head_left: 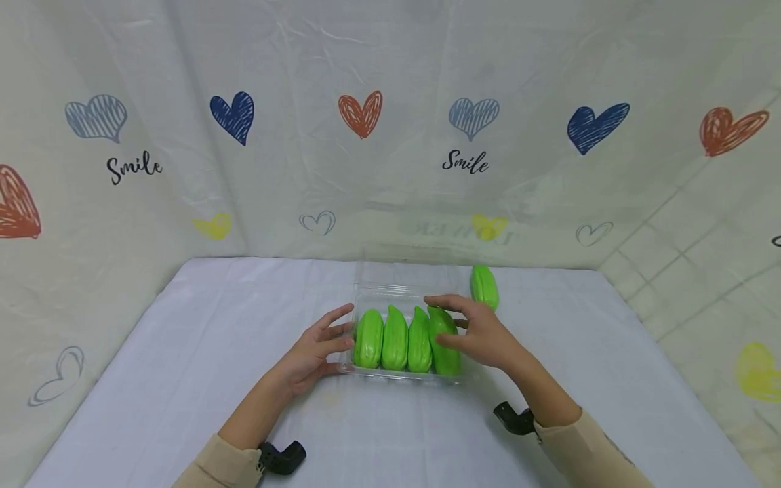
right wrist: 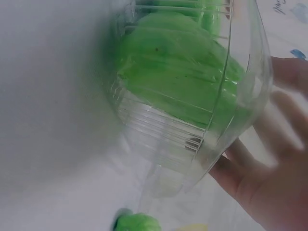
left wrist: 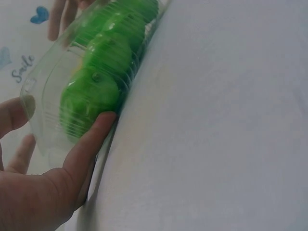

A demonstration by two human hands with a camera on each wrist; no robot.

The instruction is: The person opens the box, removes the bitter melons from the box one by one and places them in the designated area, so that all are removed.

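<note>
A clear plastic clamshell box [head_left: 399, 377] stands on the table with its lid raised at the back. Inside are several bright green elongated fruit-like pieces, among them a leftmost piece [head_left: 369, 339] and a tilted rightmost piece [head_left: 445, 342]. My left hand [head_left: 312, 351] rests spread against the box's left side. In the left wrist view, one finger lies along the base [left wrist: 91, 139] and another touches the rim. My right hand [head_left: 485, 333] is over the right end, thumb at the front of the rightmost piece and index finger near its top. Right fingertips are partly hidden.
One more green piece [head_left: 485, 287] lies on the white tablecloth [head_left: 244, 305], back right of the box. Behind the table hangs a pale curtain [head_left: 390, 61] printed with hearts. Each sleeve cuff carries a black device, such as the left wrist device [head_left: 283, 458].
</note>
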